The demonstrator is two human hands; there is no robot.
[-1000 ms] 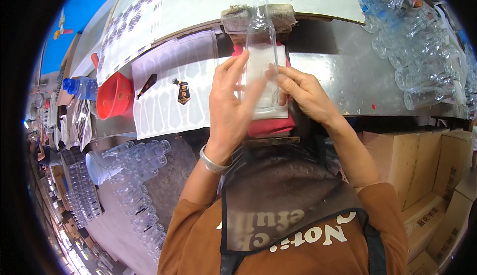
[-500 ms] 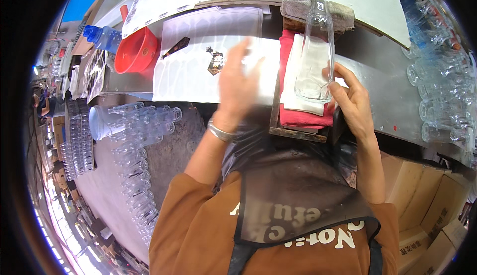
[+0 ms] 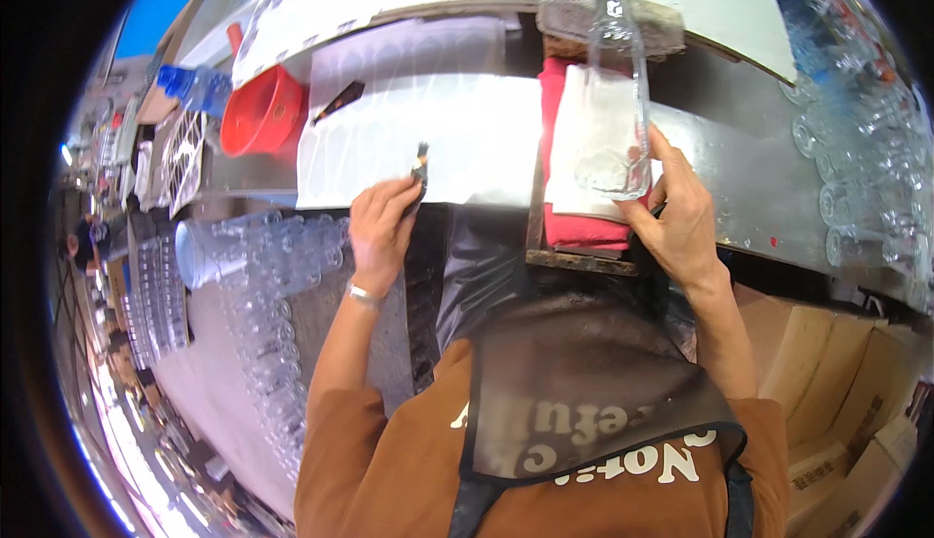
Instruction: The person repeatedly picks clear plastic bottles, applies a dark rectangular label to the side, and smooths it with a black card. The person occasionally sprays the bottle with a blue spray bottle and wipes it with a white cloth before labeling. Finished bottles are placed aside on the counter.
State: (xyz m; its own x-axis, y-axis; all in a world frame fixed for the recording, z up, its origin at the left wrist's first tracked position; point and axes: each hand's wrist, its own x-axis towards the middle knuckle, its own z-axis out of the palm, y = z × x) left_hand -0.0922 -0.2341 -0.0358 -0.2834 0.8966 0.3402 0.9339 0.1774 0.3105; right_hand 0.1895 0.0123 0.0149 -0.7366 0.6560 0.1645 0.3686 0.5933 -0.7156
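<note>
A clear glass bottle [image 3: 619, 120] lies on a white cloth [image 3: 570, 154], its neck pointing away from me. My right hand [image 3: 684, 212] grips its base end from the right, fingers along the side and thumb by the bottom. Between the fingertips of my left hand [image 3: 381, 227] is a small dark patterned decal [image 3: 420, 170], pinched at the near edge of the white sheets [image 3: 467, 139]. Farther back on those sheets lies another dark, narrow decal [image 3: 339, 100]. Red cloth [image 3: 589, 232] is layered under the white one in a wooden tray [image 3: 584, 262].
A red plastic bowl [image 3: 261, 115] and a blue-capped water bottle [image 3: 199, 89] stand at the back left. Behind the tray sits a folded grey-brown towel [image 3: 657, 30]. Many glass vessels line the right [image 3: 846, 188] and lower left; cardboard boxes [image 3: 827, 373] stand lower right.
My left hand has drawn back toward me and to the left, and the decal that lay on the sheets is now in its fingers. The right hand stays at the bottle's base.
</note>
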